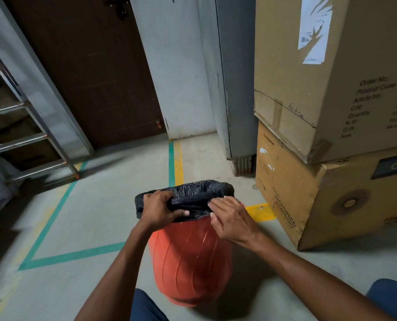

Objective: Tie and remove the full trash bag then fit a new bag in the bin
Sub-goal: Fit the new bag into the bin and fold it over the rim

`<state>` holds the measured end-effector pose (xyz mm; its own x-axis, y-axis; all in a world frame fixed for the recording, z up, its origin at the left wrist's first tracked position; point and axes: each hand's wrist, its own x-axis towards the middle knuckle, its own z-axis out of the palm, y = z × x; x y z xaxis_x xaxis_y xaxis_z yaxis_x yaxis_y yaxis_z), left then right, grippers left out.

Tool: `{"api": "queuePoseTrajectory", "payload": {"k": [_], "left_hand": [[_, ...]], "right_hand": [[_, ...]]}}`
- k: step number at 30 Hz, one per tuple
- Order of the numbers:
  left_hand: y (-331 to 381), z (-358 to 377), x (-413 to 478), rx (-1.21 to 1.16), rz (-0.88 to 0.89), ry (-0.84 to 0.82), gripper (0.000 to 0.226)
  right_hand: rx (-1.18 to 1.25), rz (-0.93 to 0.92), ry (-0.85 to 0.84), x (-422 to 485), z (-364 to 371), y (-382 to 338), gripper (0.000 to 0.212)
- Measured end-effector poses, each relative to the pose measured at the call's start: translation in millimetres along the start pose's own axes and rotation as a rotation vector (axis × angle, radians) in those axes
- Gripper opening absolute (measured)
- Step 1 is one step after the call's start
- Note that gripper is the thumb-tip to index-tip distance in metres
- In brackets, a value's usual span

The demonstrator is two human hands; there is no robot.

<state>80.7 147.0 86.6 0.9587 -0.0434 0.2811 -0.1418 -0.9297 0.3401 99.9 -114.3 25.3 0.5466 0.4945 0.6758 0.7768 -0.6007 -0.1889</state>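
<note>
black plastic trash bag [192,192] cuffs round orange plastic bin [188,262]; left hand [162,208] grips near rim, right hand [230,218] pinches beside it.

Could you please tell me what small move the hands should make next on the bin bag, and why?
Probably peel the near cuff of the black bag up off the orange bin. The left hand grips that cuff and the right hand pinches it beside, while the rest is folded over the rim. Whether the bag is full cannot be seen.
</note>
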Motion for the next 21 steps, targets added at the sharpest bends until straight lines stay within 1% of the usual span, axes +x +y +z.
{"api": "queuePoseTrajectory", "payload": {"k": [3,5,6,7,8,10,12,14,15,17,19,21], "left_hand": [[-7.9,-7.1,-5.8,-0.044,0.017,-0.016,0.048],[-13.8,-12.3,-8.4,-0.050,0.002,-0.057,0.057],[-17.5,-15.5,-9.8,-0.048,-0.008,-0.080,0.061],[-21.8,-19.2,-11.6,-0.048,-0.020,-0.102,0.060],[-27.2,-22.9,-13.9,-0.048,-0.030,-0.125,0.054],[-39.9,-30.1,-19.2,-0.018,-0.050,-0.174,0.045],[-55.2,-34.1,-22.7,0.068,-0.079,-0.176,0.041],[-69.5,-37.1,-25.4,0.172,-0.136,-0.145,0.043],[-76.1,-39.3,-26.7,0.202,-0.164,-0.130,0.044],[-86.1,-45.5,-29.6,0.189,-0.191,-0.121,0.041],[-95.0,-52.7,-33.4,0.111,-0.179,-0.126,0.034],[-104.2,-60.1,-37.9,0.088,-0.215,-0.131,0.031]], "right_hand": [[0.102,-0.008,0.060,-0.6,0.7,4.9,0.022],[0.187,0.018,0.081,5.7,-3.4,10.9,0.018],[0.236,0.070,0.085,9.2,-5.7,15.5,0.016],[0.282,0.147,0.082,13.0,-7.8,21.8,0.018],[0.316,0.235,0.060,16.9,-9.2,29.4,0.020],[0.353,0.409,-0.040,22.1,-9.7,44.6,0.028],[0.400,0.588,-0.146,24.7,-9.5,57.4,0.036],[0.445,0.722,-0.185,25.9,-9.0,64.4,0.039],[0.460,0.759,-0.186,26.5,-8.3,64.9,0.039],[0.484,0.775,-0.197,27.7,-6.7,60.7,0.038],[0.483,0.729,-0.240,29.5,-3.6,53.0,0.039],[0.477,0.658,-0.305,33.5,0.5,44.3,0.041]]}}
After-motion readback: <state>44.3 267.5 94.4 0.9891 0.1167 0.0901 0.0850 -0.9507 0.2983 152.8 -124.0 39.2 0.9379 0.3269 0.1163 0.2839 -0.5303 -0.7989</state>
